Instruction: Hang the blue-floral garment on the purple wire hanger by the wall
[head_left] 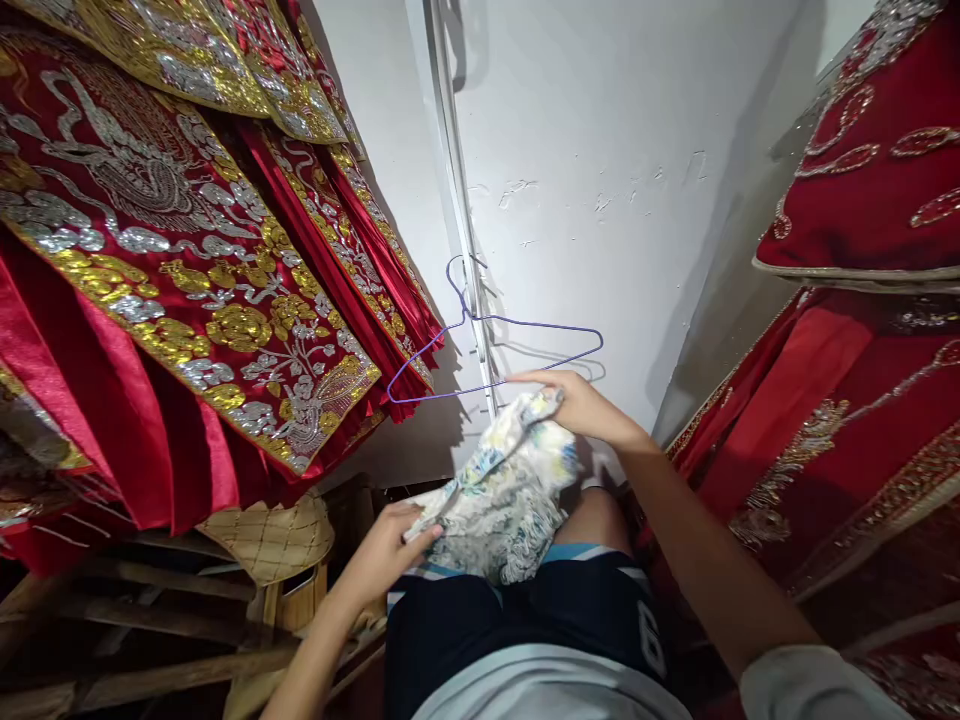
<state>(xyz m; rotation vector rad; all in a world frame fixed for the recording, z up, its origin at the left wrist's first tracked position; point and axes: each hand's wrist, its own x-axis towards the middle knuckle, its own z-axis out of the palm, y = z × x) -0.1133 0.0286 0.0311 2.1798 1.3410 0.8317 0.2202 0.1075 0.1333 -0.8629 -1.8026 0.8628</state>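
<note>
A white garment (506, 490) with a blue and yellow floral print hangs bunched in front of my legs, its lower part ruffled. My left hand (384, 552) pinches its left edge, with the thumb on top. At its upper right, my right hand (581, 405) grips the cloth, the index finger stretched toward the bottom bar of a purple wire hanger (540, 325). Whether that finger touches the bar, I cannot tell. No clothing is on the hanger, which hangs against the wall just above the garment. What kind of garment it is stays unclear in the folds.
Red cloths with gold and silver embroidery (240, 325) hang at the left. More red beaded garments (862, 400) hang close on the right. A metal rail (452, 150) runs down the white wall (600, 120). Below left are a woven fan-shaped piece (270, 530) and wooden slats (165, 615).
</note>
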